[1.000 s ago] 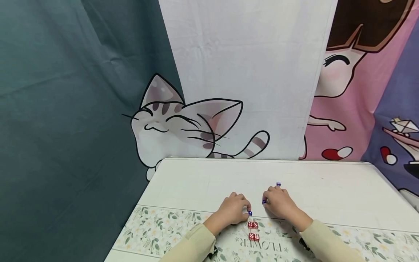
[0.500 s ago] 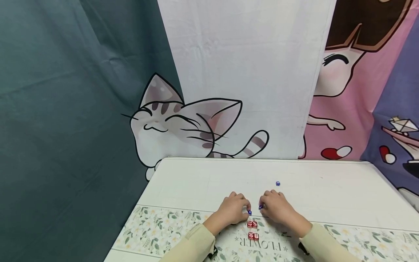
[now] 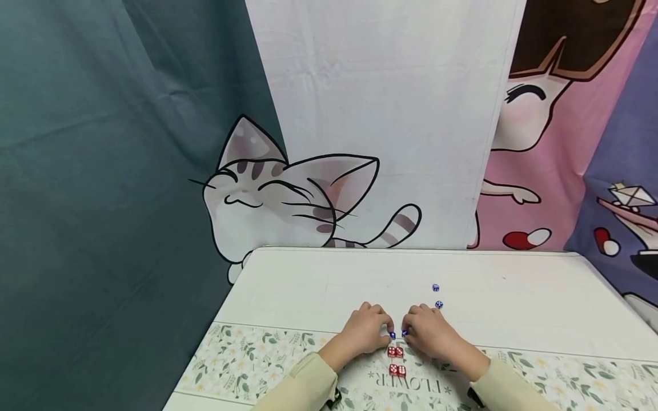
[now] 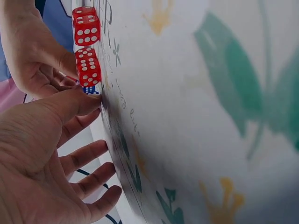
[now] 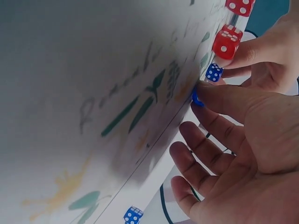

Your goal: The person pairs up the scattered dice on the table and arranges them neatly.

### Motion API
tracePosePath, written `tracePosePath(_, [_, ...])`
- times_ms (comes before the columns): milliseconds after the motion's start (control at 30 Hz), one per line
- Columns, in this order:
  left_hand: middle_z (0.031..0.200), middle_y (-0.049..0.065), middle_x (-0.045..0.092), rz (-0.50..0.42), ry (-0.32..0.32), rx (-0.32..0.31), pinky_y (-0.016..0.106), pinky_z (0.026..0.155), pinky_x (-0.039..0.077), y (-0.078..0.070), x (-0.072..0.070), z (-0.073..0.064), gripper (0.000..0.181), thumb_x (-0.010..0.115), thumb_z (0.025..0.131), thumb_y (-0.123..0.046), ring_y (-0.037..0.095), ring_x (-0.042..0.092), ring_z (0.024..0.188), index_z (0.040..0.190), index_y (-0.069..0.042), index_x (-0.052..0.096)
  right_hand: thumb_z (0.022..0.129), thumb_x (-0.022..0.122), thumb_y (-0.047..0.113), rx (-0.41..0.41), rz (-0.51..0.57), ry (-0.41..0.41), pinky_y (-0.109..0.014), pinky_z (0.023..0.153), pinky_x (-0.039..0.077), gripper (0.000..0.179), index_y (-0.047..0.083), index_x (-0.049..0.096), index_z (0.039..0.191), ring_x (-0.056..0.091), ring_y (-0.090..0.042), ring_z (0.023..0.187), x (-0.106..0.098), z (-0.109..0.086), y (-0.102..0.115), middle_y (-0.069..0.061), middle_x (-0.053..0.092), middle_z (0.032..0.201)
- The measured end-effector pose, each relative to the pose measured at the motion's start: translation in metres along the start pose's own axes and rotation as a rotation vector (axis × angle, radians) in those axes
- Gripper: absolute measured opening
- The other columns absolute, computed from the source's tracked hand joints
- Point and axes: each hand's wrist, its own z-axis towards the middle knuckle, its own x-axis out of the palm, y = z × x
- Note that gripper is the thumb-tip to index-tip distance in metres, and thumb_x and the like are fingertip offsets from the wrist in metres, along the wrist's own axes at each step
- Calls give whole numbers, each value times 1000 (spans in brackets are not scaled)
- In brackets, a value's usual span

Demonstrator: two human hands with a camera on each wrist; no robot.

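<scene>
Over the printed strip's far edge, my left hand (image 3: 366,328) pinches a blue die (image 3: 393,335) between thumb and forefinger, its other fingers loosely bent. Facing it, my right hand (image 3: 430,331) pinches another blue die (image 3: 404,333); a small gap separates the two dice. In the right wrist view, most of the right hand's die (image 5: 197,98) is hidden by the thumb, and the left hand's die (image 5: 214,72) shows clearly. Nearer the person lie several red dice (image 3: 393,370) in two close pairs. Their spotted red faces (image 4: 88,65) stand beside the left thumb in the left wrist view.
Two loose blue dice, one farther back (image 3: 436,287) and one just beyond the right hand (image 3: 439,305), rest on the white table (image 3: 308,279). A flower-printed strip (image 3: 247,354) crosses the table's front. Printed curtains hang behind the table.
My right hand has moved left and toward the person with its blue die, closing in on the left hand's die. A second loose blue die has come into view behind it. The left hand stays put.
</scene>
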Motion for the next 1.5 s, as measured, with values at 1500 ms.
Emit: tracePosePath(1500, [111, -15, 64, -41, -18, 2, 30, 78, 45, 1, -1, -4, 10, 79, 87, -41, 10, 51, 98, 93, -36, 73, 85, 81, 23, -82, 18, -14, -50, 82, 47, 11, 16, 74, 91, 56, -20, 91, -4, 2, 2, 3, 62, 95])
